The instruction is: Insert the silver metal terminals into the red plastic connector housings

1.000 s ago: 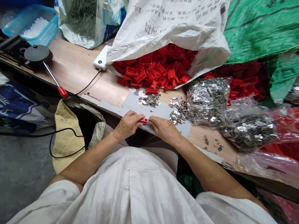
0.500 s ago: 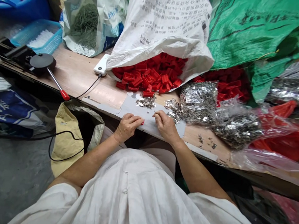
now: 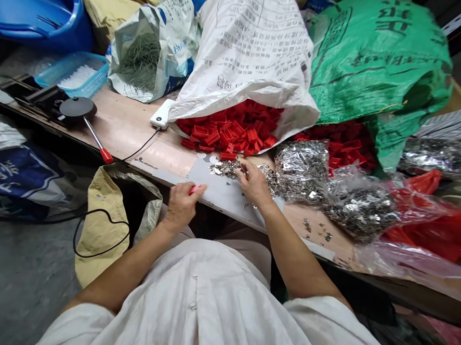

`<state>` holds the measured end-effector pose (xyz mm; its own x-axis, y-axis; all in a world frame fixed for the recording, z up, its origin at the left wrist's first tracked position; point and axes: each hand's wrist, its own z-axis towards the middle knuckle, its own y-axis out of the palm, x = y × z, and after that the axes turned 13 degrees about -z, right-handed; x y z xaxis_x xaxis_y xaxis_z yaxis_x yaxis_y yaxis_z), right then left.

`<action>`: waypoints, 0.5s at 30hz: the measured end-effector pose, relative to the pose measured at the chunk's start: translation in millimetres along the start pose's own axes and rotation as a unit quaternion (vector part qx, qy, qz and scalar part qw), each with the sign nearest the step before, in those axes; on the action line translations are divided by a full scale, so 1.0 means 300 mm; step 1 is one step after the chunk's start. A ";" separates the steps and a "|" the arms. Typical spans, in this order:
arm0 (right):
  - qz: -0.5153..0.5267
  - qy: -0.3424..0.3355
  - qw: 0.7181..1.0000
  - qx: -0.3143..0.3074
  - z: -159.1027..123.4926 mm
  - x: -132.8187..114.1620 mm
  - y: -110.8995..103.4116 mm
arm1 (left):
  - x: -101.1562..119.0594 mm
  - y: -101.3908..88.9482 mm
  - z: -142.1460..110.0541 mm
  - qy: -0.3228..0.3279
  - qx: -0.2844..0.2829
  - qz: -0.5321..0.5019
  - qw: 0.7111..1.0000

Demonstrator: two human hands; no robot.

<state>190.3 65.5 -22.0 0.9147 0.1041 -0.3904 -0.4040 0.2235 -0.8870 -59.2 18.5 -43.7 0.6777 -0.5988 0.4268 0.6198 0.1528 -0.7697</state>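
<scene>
My left hand [image 3: 180, 205] is closed around a small red plastic part [image 3: 194, 189], which shows at the fingertips near the table's front edge. Most of that part is hidden by the fingers. My right hand [image 3: 254, 183] reaches over a heap of small shiny metal pieces [image 3: 225, 168], thumb and forefinger slightly apart at its right side. No piece can be made out between them. Beneath both lies a grey sheet [image 3: 214, 184] on the table. Another heap of metal pieces [image 3: 268, 176] is just right of my right hand.
A white woven sack [image 3: 257, 44] spills red plastic parts [image 3: 233, 128] behind the sheet. Clear bags of metal pieces [image 3: 301, 171] and a green sack [image 3: 378, 62] stand right. Leftward are a black tool with a red-tipped lever [image 3: 99, 141], a white power bank [image 3: 161, 114] and a blue basket [image 3: 98, 76].
My right hand has moved up and away from my body to the metal heap, its fingers loosening. My left hand has shifted left and slightly nearer my body with the red part.
</scene>
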 end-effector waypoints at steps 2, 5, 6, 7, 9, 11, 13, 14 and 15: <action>-0.034 -0.001 0.999 -0.002 0.039 0.009 -0.002 | -0.056 -0.077 -0.043 -0.070 0.024 0.036 0.997; -0.104 -0.020 0.994 -0.023 0.099 0.002 -0.007 | -0.137 -0.179 -0.119 -0.159 0.025 0.108 0.981; -0.130 -0.033 0.990 -0.037 0.119 -0.006 -0.008 | -0.154 -0.203 -0.139 -0.183 0.023 0.126 0.975; -0.157 -0.046 0.985 -0.052 0.139 -0.016 -0.008 | -0.161 -0.220 -0.153 -0.202 0.023 0.137 0.970; -0.210 -0.069 0.972 -0.083 0.176 -0.037 -0.006 | -0.144 -0.242 -0.155 -0.205 0.025 0.120 0.971; -0.253 -0.083 0.958 -0.108 0.205 -0.053 -0.006 | -0.082 -0.263 -0.123 -0.157 0.028 0.034 0.987; -0.279 -0.089 0.948 -0.125 0.223 -0.057 -0.009 | 0.018 -0.301 -0.067 -0.076 0.021 -0.110 0.991; -0.287 -0.088 0.945 -0.129 0.227 -0.055 -0.013 | 0.076 -0.328 -0.035 -0.033 0.012 -0.182 0.983; -0.292 -0.087 0.944 -0.130 0.228 -0.051 -0.019 | 0.136 -0.361 -0.005 0.007 -0.003 -0.240 0.971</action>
<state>178.2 128.9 5.9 0.9574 0.1991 0.2092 0.2037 0.0479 -0.9779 -99.2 -23.6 56.6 0.3063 -0.6109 0.7300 0.8606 -0.1501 -0.4867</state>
